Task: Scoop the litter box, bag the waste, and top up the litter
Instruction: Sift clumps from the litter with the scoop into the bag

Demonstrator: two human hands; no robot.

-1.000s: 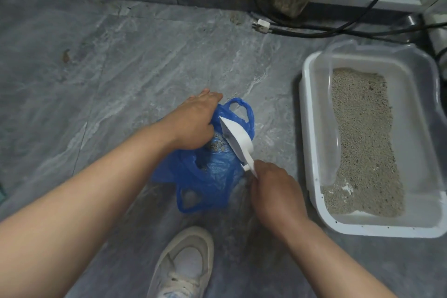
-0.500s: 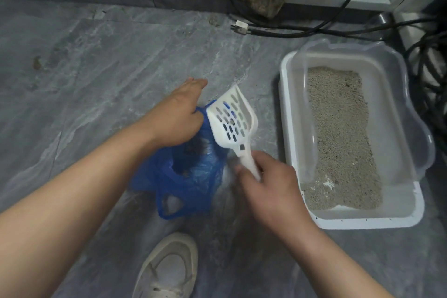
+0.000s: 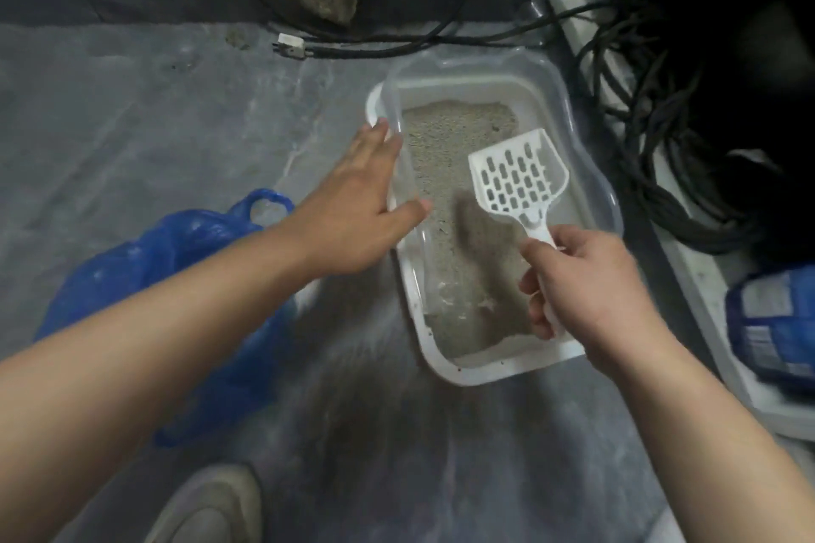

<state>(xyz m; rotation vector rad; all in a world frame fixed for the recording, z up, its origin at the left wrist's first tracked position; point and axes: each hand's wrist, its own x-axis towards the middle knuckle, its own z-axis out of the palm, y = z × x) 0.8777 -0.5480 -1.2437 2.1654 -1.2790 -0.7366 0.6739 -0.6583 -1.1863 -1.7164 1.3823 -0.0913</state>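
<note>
Right hand grasps slotted scoop, swung back from blue waste bag to over litter box. Left hand, fingers released, left bag for box rim. Scooping likely resumes.

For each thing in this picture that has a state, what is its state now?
Scoop: empty, held above the litter.
Right hand: grips the scoop handle.
Left hand: fingers straight, at the box's left rim.
Litter box: holds a shallow layer of litter.
Blue bag: on the floor, mouth open, not held.
Plug: unplugged, on the floor.
</note>
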